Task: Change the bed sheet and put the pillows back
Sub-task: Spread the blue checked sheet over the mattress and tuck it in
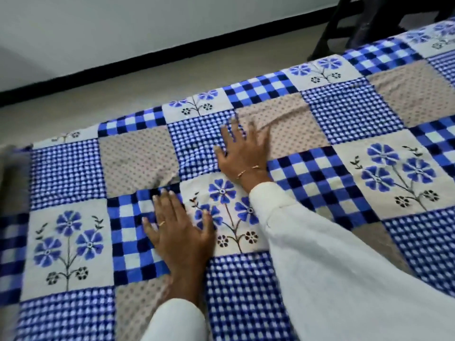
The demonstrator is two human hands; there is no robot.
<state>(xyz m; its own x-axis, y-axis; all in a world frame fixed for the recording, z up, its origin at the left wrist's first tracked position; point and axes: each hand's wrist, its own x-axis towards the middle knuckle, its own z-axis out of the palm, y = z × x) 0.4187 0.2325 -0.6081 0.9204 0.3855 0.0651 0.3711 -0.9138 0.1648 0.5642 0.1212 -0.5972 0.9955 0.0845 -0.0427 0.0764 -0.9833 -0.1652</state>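
A patchwork bed sheet [344,112] in blue checks, beige dots and blue flower squares covers the bed from corner to corner of the view. My left hand [178,227] lies flat on it near the middle, fingers spread over a blue check square. My right hand [242,151] lies flat farther out, fingers spread across a small-check square and a beige one. A small crease [170,179] sits in the sheet just beyond my left fingertips. No pillows are in view.
Beyond the bed's far edge runs a strip of pale floor [172,84], then a white wall with a black skirting [123,61]. Dark furniture legs [344,23] stand at the top right by the bed.
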